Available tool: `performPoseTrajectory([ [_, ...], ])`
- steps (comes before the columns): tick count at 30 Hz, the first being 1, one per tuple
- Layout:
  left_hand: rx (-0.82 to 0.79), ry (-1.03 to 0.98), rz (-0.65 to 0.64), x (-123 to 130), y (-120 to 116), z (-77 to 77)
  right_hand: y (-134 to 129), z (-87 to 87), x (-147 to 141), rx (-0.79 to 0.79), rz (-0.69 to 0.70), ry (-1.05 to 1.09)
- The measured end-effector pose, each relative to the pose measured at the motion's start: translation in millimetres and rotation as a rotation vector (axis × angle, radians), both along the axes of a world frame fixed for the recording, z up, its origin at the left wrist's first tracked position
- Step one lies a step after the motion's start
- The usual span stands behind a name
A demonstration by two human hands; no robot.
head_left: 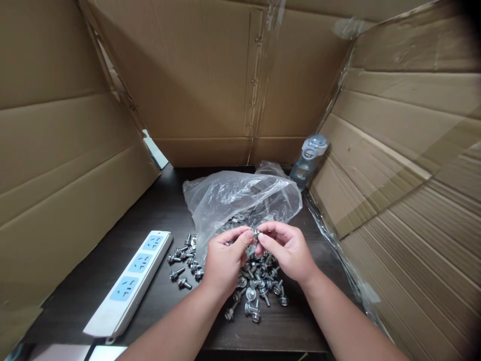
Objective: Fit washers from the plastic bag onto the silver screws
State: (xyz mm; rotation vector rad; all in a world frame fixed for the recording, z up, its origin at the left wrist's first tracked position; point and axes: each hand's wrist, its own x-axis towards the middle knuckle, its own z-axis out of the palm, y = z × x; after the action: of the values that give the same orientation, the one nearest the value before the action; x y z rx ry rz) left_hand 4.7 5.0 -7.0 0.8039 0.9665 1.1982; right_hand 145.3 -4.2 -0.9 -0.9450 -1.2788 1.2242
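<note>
My left hand (228,254) and my right hand (286,249) meet above a heap of metal bolts (251,294). Between their fingertips is a small silvery bolt (256,233), pinched from both sides; fingers partly cover it, so its details are hard to make out. Many bolts in the heap carry washers against their heads. Just behind my hands lies a clear plastic bag (225,193), its mouth towards me, with loose flat washers (240,217) showing inside. Part of the heap is hidden under my hands.
A white power strip (130,286) lies on the dark table (150,210) to the left. At the back right a blue-lidded water bottle (308,161) leans by the cardboard wall (394,150). Cardboard also closes off the left and back.
</note>
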Motion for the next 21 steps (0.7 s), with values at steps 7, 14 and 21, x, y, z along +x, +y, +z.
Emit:
performPoseTrajectory([
  [7, 0.058, 0.133, -0.001, -2.0, -1.6, -1.4, -0.8, -1.1, -2.2, 0.011, -0.044, -0.204],
  [14, 0.089, 0.159, 0.028, -2.3, -4.3, -2.2, 3.3, -7.9, 0.8, -0.069, -0.016, -0.091],
  [21, 0.055, 0.013, -0.016, -3.2, -1.1, -8.2, -0.7, 0.2, 1.9, 0.053, 0.071, 0.067],
])
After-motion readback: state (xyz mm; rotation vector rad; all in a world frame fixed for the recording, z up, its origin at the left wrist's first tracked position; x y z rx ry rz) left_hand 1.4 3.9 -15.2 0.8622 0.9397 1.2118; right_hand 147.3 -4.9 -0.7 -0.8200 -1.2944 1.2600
